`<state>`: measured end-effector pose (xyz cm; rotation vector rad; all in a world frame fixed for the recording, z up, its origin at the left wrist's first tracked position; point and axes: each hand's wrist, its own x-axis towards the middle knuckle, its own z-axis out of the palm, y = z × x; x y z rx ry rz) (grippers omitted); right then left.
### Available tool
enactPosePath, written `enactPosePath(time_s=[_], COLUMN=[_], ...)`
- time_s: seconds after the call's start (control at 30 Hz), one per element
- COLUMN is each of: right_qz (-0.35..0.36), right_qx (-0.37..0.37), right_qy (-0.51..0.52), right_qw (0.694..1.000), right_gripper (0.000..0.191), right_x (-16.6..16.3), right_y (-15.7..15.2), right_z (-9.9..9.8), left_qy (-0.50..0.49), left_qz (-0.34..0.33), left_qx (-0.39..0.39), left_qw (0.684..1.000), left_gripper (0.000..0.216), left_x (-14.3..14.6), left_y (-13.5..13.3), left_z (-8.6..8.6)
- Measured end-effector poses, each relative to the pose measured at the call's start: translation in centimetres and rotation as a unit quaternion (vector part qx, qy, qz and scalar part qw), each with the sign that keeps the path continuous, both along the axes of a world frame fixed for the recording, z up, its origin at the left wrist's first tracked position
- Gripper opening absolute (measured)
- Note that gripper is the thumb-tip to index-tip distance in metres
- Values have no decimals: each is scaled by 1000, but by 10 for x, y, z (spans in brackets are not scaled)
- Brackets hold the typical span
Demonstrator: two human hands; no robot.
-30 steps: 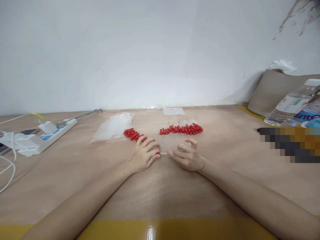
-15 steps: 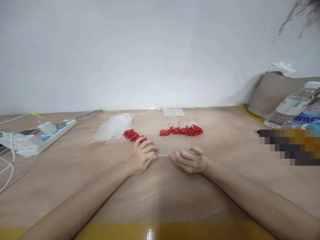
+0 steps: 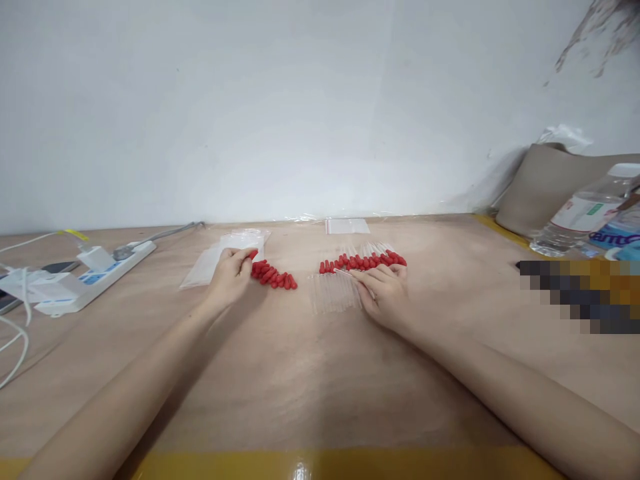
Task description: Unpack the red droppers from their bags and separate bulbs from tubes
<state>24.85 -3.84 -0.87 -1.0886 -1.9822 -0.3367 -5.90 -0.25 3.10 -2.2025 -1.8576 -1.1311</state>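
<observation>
1. At far left, we see a dark device (image 3: 60,267) partly covered by a white charger and cut off by the frame's edge, beside a white power strip (image 3: 107,283).
2. Clear plastic bags (image 3: 200,268) lie flat in a pile, their near right part hidden behind the left hand (image 3: 230,273); we cannot make out any contents.
3. The left hand pinches a red cap (image 3: 253,254), which pokes out past the thumb and forefinger, just above the loose red caps (image 3: 274,275) on the table.
4. At center, uncapped tubes (image 3: 327,297) lie side by side, so transparent that we cannot count them.
5. Behind them rest capped tubes (image 3: 373,261), red ends toward us, stems faint against the tabletop.
6. The right hand (image 3: 387,291) pinches a clear tube (image 3: 343,271) at its fingertips, one end jutting left; the fingers mask the other.
7. At right, a gray-brown bin (image 3: 525,183) holds crumpled plastic (image 3: 567,137); before it a bottle (image 3: 575,217) leans, and a blue package (image 3: 617,237) leaves the frame.
</observation>
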Motion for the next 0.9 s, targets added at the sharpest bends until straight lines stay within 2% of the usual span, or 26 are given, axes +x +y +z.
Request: enactPosePath(time_s=[0.07,0.17,0.3,0.4,0.6,0.9], right_qz=[8,12,-1,-3,14,19], right_qx=[-34,-35,-10,2,-8,-102], right_qy=[19,17,-39,-85,-117,-114], right_qw=[999,999,999,996,993,988], right_gripper=[19,18,20,22,22,38], right_x=[-7,-24,-50,-62,-70,-75], right_y=[3,10,17,17,13,3], right_z=[6,11,7,1,-8,-6], left_qy=[9,18,74,101,86,49], left_qz=[-12,-7,8,13,4,51], left_qx=[-34,-50,-67,-82,-88,-40], left_qw=[999,999,995,991,992,997], left_gripper=[32,31,17,15,21,22], left_x=[-1,3,6,4,1,-1], left_y=[9,18,26,28,28,27], left_z=[9,14,9,2,-2,8])
